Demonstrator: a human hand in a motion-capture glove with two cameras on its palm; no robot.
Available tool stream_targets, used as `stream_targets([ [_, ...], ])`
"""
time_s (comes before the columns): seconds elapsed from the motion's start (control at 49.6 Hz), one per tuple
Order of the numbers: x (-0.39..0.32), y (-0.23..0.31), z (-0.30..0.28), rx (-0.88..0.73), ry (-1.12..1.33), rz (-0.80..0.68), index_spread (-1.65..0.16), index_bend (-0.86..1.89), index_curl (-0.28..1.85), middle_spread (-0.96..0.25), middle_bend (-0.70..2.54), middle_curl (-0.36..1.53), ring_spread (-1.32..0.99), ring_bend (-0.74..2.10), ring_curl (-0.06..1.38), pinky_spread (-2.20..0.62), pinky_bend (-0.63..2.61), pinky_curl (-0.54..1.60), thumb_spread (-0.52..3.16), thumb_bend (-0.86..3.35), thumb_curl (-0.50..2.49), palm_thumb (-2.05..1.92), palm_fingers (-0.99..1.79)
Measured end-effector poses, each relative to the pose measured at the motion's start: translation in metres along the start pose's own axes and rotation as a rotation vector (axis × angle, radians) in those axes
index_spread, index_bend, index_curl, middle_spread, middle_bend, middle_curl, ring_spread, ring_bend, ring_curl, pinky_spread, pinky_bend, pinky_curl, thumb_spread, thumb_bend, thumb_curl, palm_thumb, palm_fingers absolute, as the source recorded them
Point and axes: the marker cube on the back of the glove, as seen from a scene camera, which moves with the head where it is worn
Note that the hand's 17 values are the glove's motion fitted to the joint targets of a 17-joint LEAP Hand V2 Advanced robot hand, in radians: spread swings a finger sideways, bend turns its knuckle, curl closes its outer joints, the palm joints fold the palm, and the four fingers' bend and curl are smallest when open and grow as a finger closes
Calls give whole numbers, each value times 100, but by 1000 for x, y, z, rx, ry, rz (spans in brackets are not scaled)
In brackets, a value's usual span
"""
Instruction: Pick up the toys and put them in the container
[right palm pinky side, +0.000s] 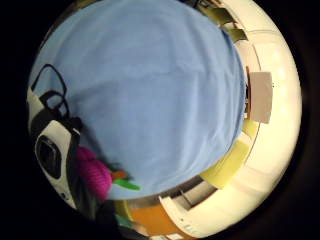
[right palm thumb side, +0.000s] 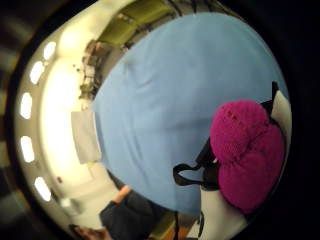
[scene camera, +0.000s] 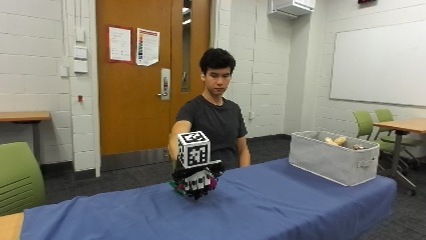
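My gloved right hand hangs just above the blue-covered table, near its far edge and left of the middle. Its fingers are curled round a fuzzy magenta toy that has small green and orange parts. Close against the palm, the magenta toy fills one side of the thumb side palm view. In the little finger side palm view the toy shows its green tip. A grey fabric container stands at the table's right end, well away from the hand, with a few toys inside.
The blue cloth spreads wide under the palm. A green chair stands at the left, and green chairs with a wooden table stand at the right. The person sits behind the table, bare hand out of sight.
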Motion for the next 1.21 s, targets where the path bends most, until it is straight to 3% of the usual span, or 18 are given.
stream_targets([
  [0.222,-22,2,-25,-45,3,-7,-30,38,73,-33,71,58,-41,101,49,-46,57,35,110,15,57,50,139],
  [0.464,-111,10,-120,79,55,-126,-30,51,82,-35,89,65,-38,113,52,-48,66,38,101,12,67,52,133],
  [0.867,-366,49,-252,295,107,-519,-29,60,90,-34,98,68,-36,121,52,-48,71,40,97,9,81,53,125],
  [0.968,-449,78,-263,276,47,-761,-29,61,91,-33,99,68,-36,122,51,-47,72,39,97,9,83,53,124],
  [1.109,-551,115,-266,224,-85,-893,-29,61,92,-33,100,68,-36,123,51,-47,72,39,97,8,87,53,123],
  [1.21,-598,116,-252,338,156,-857,-28,61,93,-33,101,68,-36,123,50,-47,72,39,98,8,90,53,123],
])
